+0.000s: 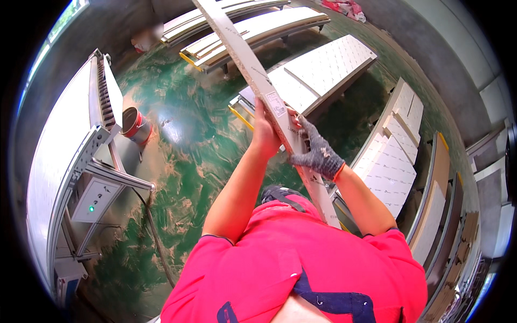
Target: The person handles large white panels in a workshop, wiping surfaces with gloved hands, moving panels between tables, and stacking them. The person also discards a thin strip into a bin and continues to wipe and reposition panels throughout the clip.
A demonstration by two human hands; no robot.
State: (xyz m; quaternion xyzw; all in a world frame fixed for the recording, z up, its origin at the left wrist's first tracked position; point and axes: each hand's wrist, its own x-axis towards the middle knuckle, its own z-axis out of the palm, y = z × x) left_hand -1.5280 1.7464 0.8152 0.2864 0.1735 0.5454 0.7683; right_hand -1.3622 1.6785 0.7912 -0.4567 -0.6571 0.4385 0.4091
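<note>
I hold a long white panel (253, 70) on edge; it runs from the top of the view down past my chest, showing its raw chipboard edge with a small label. My bare left hand (265, 134) grips the panel's left face. Wearing a grey knit glove, my right hand (319, 152) clasps the panel's right side, just below the label. Both arms reach up from my red shirt.
A grey conveyor machine (64, 161) with a green indicator light stands at the left. A red can (134, 125) sits on the green floor. Stacks of white drilled panels (323, 70) lie ahead; more boards (398, 156) lean in racks at the right.
</note>
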